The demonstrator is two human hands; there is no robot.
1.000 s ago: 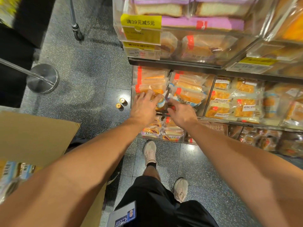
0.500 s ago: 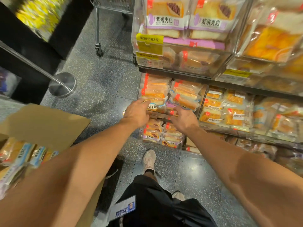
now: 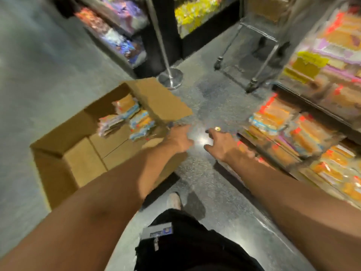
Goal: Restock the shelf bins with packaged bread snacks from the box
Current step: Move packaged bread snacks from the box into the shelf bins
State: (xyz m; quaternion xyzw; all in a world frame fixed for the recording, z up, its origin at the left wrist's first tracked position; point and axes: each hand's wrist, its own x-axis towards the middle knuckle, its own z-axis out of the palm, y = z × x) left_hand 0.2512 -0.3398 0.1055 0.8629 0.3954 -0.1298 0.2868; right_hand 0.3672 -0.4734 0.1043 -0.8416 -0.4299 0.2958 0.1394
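Cardboard box (image 3: 82, 153) open on the floor to my left, shelf bins (image 3: 304, 137) to my right, both hands bare between them.

Blurred as the view is, I see my left hand (image 3: 178, 140) held over the box's near right edge and my right hand (image 3: 221, 143) above the grey floor (image 3: 205, 106), just beside the lower bins; the fingers of each look loosely spread and pinch nothing. Packaged bread snacks (image 3: 127, 118) lie stacked in the far part of the box, and more packets fill the bins. A chrome post base (image 3: 171, 77) stands beyond the box flap.
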